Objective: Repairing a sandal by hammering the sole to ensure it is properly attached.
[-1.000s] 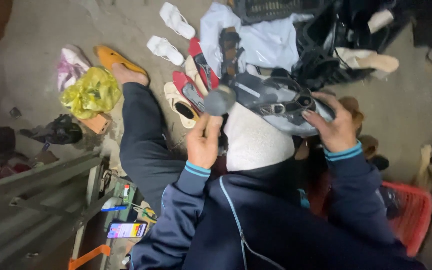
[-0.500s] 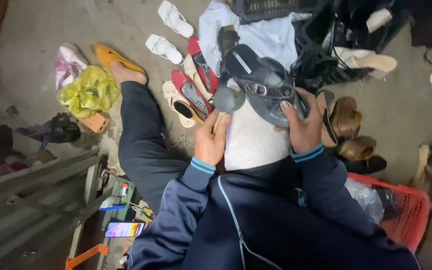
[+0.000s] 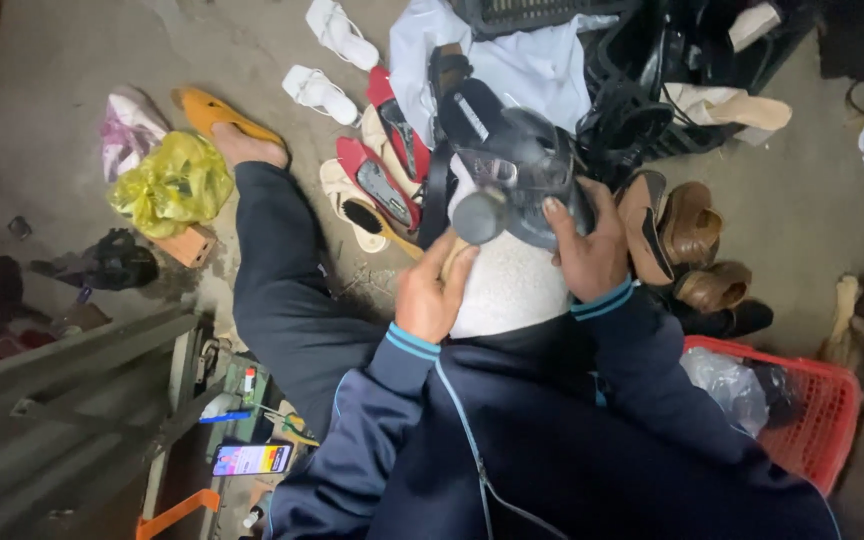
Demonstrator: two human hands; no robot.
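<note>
Two hands (image 3: 512,270) around strappy black sandal (image 3: 517,165)

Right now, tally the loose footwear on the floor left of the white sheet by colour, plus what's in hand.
White sandals: 2
Red flat shoes: 2
Cream flat shoes: 1
Orange slipper on the foot: 1
Dark sandal held by left hand and right hand: 1
Total: 7

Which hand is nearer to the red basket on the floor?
The right. The right hand grips the dark sandal, above and to the left of the red basket. The left hand is further left, beyond the white cloth.
</note>
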